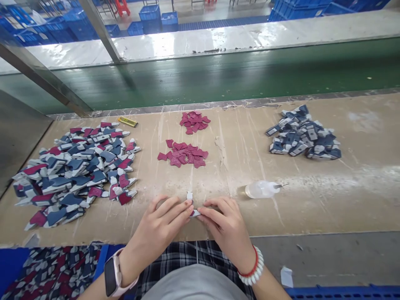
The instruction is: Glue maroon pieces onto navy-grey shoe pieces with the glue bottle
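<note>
Grey shirt front [193, 285] & plaid skirt [184, 258] nearest, then L hand [156, 225] & R hand [226, 223] at bench edge. Fingertips [188, 203] together, clamped on small white piece [195, 213], which sits btw hands just above bench top [237, 208]. Plastic squeeze bottle [261, 189] w/ metal nozzle lies just right of hands. Ahead, 2 maroon piles [183, 153]; left, big navy/white/maroon heap [71, 175]; right, navy/white pile [303, 133]. Green conveyor belt [218, 79] beyond bench.
</note>
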`<action>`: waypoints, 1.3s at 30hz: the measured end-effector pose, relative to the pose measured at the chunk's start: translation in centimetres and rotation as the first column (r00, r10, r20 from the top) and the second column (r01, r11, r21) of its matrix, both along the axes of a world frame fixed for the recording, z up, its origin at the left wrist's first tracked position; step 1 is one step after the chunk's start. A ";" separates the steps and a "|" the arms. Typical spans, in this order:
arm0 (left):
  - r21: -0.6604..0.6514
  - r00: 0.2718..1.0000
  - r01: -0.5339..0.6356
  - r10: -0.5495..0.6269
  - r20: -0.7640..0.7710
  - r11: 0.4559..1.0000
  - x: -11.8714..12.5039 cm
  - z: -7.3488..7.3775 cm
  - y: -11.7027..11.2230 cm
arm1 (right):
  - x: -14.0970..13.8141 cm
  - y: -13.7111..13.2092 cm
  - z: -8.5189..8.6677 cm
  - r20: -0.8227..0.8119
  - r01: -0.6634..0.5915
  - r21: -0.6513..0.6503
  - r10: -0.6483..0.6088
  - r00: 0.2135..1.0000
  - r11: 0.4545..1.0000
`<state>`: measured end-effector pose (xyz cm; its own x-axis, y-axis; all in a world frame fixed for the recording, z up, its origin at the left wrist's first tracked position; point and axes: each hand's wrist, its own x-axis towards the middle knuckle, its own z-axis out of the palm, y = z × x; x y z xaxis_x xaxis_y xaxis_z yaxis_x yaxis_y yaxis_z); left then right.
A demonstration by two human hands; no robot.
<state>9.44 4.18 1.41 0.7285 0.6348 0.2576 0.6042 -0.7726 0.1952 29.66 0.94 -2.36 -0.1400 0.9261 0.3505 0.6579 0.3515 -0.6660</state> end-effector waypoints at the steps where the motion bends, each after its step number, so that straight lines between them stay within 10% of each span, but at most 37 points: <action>1: -0.004 1.000 -0.002 0.001 -0.027 1.000 0.1 0.2 0.0 | 0.0 0.0 0.1 0.003 0.001 -0.004 -0.001 1.000 1.000; 16: -0.180 0.980 -0.096 0.125 0.156 0.979 -0.2 -1.0 0.3 | -0.1 0.8 1.4 0.311 -0.281 0.178 0.217 0.925 0.943; 22: 0.029 0.967 -0.140 0.130 0.218 0.990 0.3 -1.3 -1.1 | 0.6 2.1 1.1 0.251 -0.428 0.187 0.378 0.891 0.884; 28: 0.064 0.945 -0.214 0.190 0.267 0.975 0.8 -1.6 -2.3 | 0.7 2.0 0.9 -0.273 -0.230 -0.108 0.194 0.942 0.967; 39: 0.035 0.936 -0.187 0.167 0.309 0.982 0.6 -1.7 -2.0 | 0.0 3.1 2.6 -0.187 -0.228 -0.398 0.165 0.968 0.889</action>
<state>10.01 2.21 -0.29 0.4867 0.7215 0.4925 0.6517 -0.6753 0.3453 29.64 4.07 0.21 -0.3114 0.9499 -0.0271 0.4897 0.1360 -0.8612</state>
